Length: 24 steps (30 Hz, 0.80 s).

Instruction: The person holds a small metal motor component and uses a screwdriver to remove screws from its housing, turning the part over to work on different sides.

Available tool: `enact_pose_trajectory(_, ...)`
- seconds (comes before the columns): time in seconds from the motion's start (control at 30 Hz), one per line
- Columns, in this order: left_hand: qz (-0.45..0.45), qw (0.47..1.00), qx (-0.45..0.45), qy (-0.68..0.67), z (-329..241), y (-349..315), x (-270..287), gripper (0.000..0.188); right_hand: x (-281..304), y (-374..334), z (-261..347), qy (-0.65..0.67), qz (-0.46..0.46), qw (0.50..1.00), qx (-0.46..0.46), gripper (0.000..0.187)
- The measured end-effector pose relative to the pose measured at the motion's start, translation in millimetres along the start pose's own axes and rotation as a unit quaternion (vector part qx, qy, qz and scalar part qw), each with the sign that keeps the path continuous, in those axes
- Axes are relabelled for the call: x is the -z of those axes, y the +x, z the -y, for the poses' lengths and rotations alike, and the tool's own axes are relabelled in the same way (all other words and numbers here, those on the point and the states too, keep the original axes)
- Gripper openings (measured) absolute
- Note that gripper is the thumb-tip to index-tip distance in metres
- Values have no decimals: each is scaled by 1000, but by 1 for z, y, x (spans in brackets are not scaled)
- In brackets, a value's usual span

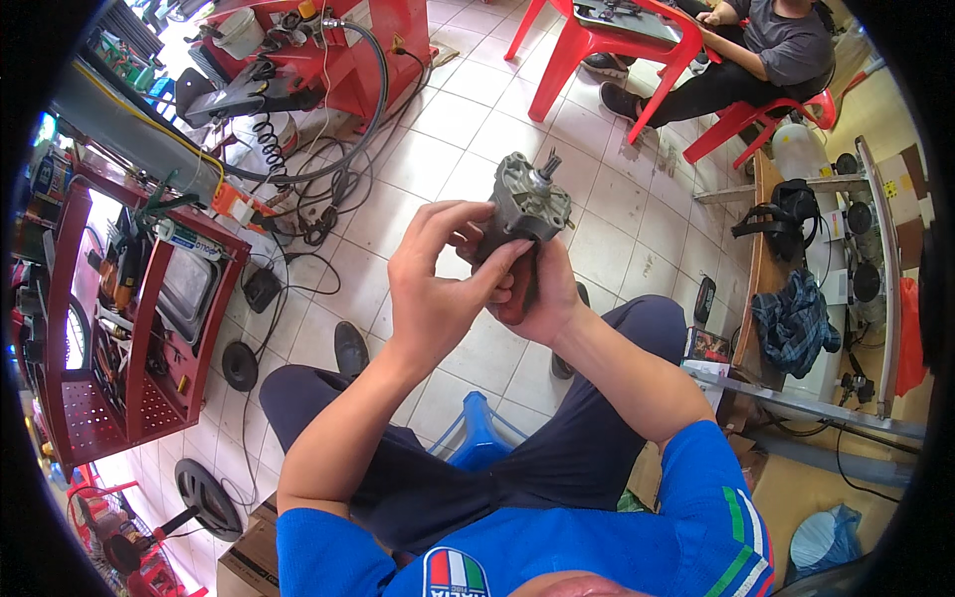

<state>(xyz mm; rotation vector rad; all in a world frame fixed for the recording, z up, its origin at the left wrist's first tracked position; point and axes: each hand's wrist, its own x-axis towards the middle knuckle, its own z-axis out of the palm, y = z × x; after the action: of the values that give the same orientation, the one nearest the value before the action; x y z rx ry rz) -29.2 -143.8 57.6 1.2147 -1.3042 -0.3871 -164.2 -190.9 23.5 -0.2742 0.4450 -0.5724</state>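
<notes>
Above my knees I hold a partly bare power tool (530,207). Its head is a grey cast-metal housing with screw lugs, and a short toothed metal shaft points up and away from it. Lower down, a dark red part of the body shows between my hands. My right hand (555,294) wraps round the body from below and the right. On the other side, my left hand (438,274) is curled, with its thumb against the tool's near face and its index finger touching the housing's left edge. The tool's underside is hidden by my fingers.
To the left stands a dark red tool cart (139,328) holding tools and a metal tray. Cables (328,189) lie coiled on the tiles beyond it. A person (766,50) sits by a red chair at the far right. A wooden shelf (761,259) stands on the right.
</notes>
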Motion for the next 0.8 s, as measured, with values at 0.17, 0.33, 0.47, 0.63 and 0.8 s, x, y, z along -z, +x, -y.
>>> enact_pose_trajectory(0.17,4,1000,-16,-21,10,-5,1,28,3,1,0,8,13,1000,9,42)
enact_pose_trajectory(0.33,15,1000,-1,-9,1,-2,0,29,-1,0,0,12,2,1000,18,42)
enact_pose_trajectory(0.47,7,1000,-2,-17,7,-3,0,33,-3,1,0,4,-3,1000,18,45)
enact_pose_trajectory(0.63,19,999,-23,25,1,-2,1,34,-7,-3,3,16,4,1000,11,47)
enact_pose_trajectory(0.8,17,998,43,-39,0,-4,2,29,-4,0,1,1,10,1000,21,49)
